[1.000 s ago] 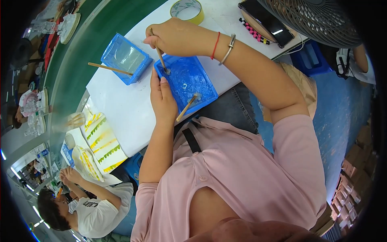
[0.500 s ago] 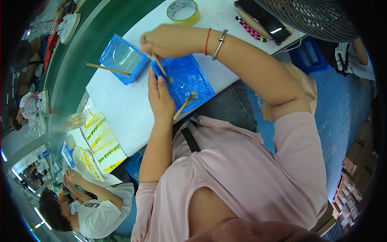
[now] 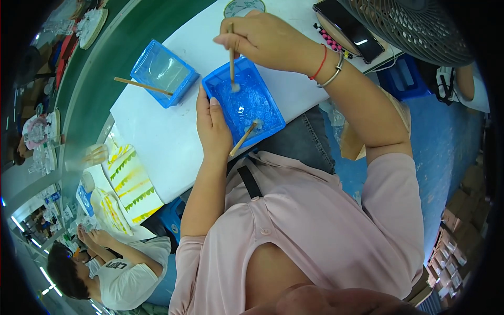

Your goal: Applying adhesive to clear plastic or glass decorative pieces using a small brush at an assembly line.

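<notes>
- White tabletop (image 3: pixel 157 142) fills the middle of the view, with a green floor strip to its left and a blue floor to its right.
- Far left of the near blue tray, a seated co-worker (image 3: pixel 113 273) in a white shirt bends over sheets carrying yellow and green rows (image 3: pixel 128 184).
- Left of the near blue tray, a second blue tray (image 3: pixel 164 72) stands apart from it, with a wooden stick (image 3: pixel 143 85) laid across its rim.
- Left hand (image 3: pixel 212 126) lies flat against the left wall of the near blue tray (image 3: pixel 247 102), fingers stretched along it, bracing rather than clenching.
- Inside that tray, a loose wooden stick (image 3: pixel 243 139) leans on the near rim, its tip resting on a small pale piece.
- Right hand (image 3: pixel 262 39) hovers above the tray's far end, pinching a thin wooden stick (image 3: pixel 231 58) upright, its tip down on a pale blob in the tray.
- Right of the tray lie a dark phone (image 3: pixel 349 29), a beaded strip and a fan grille (image 3: pixel 420 26).
</notes>
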`<state>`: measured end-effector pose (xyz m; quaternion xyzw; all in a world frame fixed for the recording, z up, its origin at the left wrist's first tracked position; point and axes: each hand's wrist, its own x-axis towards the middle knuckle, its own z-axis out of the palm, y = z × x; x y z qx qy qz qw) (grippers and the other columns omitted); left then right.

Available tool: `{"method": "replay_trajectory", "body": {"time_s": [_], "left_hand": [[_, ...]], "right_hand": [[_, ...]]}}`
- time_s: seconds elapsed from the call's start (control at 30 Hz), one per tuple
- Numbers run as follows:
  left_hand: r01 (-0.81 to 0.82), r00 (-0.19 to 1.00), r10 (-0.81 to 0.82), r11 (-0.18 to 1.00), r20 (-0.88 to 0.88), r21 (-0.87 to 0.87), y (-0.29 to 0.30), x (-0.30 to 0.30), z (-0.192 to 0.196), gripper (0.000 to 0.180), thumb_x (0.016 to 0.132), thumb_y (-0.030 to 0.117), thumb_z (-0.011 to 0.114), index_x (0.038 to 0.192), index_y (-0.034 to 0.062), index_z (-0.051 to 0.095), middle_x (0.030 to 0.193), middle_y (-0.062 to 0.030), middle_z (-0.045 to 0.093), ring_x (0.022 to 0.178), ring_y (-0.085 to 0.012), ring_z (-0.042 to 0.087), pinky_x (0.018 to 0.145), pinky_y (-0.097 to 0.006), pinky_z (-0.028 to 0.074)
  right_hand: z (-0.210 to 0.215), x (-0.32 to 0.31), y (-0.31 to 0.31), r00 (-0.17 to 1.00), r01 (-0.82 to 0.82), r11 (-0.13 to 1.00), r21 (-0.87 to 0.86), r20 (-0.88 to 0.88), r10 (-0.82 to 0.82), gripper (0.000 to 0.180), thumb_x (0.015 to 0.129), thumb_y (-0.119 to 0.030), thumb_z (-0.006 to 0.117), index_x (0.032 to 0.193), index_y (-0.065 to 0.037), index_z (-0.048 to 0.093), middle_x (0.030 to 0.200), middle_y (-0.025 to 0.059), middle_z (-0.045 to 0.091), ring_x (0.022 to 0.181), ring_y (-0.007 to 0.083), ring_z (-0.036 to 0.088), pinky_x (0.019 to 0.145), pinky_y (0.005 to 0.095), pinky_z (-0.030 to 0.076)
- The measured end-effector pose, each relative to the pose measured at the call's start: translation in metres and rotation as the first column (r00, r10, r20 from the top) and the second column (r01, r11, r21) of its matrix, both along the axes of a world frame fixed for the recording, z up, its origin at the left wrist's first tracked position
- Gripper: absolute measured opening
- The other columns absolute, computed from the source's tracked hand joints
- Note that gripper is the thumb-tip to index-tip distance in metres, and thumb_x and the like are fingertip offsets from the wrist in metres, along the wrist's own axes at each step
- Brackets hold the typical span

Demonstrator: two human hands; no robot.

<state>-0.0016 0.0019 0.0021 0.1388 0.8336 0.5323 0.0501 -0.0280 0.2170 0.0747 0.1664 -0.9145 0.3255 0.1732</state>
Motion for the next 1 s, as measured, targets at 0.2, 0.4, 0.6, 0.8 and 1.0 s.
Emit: {"method": "replay_trajectory", "body": {"time_s": [0.2,0.4,0.6,0.8,1.0], "left_hand": [[-0.003,1.0,0.003,1.0,0.017,-0.024,0.003,0.001,0.003,0.046,0.101,0.02,0.037,0.141,-0.0017,0.036,0.137,-0.0219,0.047,0.126,-0.0302,0.048,0.105,-0.035,0.036],[-0.007,1.0,0.007,1.0,0.013,-0.007,0.004,0.0,0.003,0.045,0.101,0.02,0.037,0.141,-0.0026,0.037,0.137,-0.0222,0.047,0.125,-0.0302,0.048,0.104,-0.035,0.036],[0.002,1.0,-0.002,1.0,-0.008,0.019,0.003,0.0,-0.001,0.044,0.101,0.018,0.038,0.14,-0.0035,0.037,0.135,-0.022,0.048,0.124,-0.0292,0.05,0.103,-0.034,0.037],[0.087,0.995,-0.091,0.993,0.047,0.079,0.003,0.0,0.009,0.044,0.101,0.017,0.039,0.14,-0.0028,0.038,0.134,-0.0214,0.049,0.123,-0.029,0.05,0.102,-0.034,0.038],[0.004,0.998,-0.013,0.99,0.067,0.143,0.005,0.0,0.002,0.044,0.101,0.018,0.038,0.14,-0.002,0.037,0.135,-0.0214,0.048,0.124,-0.0293,0.049,0.103,-0.035,0.037]], "right_hand": [[-0.015,-0.005,-0.01,0.984,0.102,0.989,0.11,-0.156,-0.084,0.029,0.098,-0.034,0.048,0.092,-0.01,0.061,0.071,0.0039,0.064,0.072,0.0221,0.058,0.068,0.0348,0.048],[-0.019,-0.019,-0.015,0.997,0.049,0.999,-0.004,-0.067,-0.049,0.031,0.098,-0.034,0.048,0.09,-0.008,0.061,0.065,0.0068,0.063,0.065,0.0241,0.063,0.062,0.034,0.05],[-0.029,-0.012,-0.031,0.997,-0.078,0.996,-0.033,0.012,0.078,0.031,0.098,-0.034,0.047,0.089,-0.007,0.06,0.063,0.009,0.063,0.059,0.0267,0.064,0.059,0.0339,0.05],[-0.021,0.011,-0.04,0.957,-0.197,0.977,0.083,-0.202,0.21,0.029,0.097,-0.031,0.048,0.083,-0.008,0.059,0.066,0.0067,0.06,0.067,0.0266,0.056,0.079,0.0346,0.045],[0.018,0.029,-0.015,0.959,-0.236,0.972,-0.003,0.163,0.233,0.019,0.094,-0.024,0.053,0.084,-0.009,0.06,0.072,0.0068,0.059,0.074,0.026,0.053,0.08,0.0354,0.041]]}}
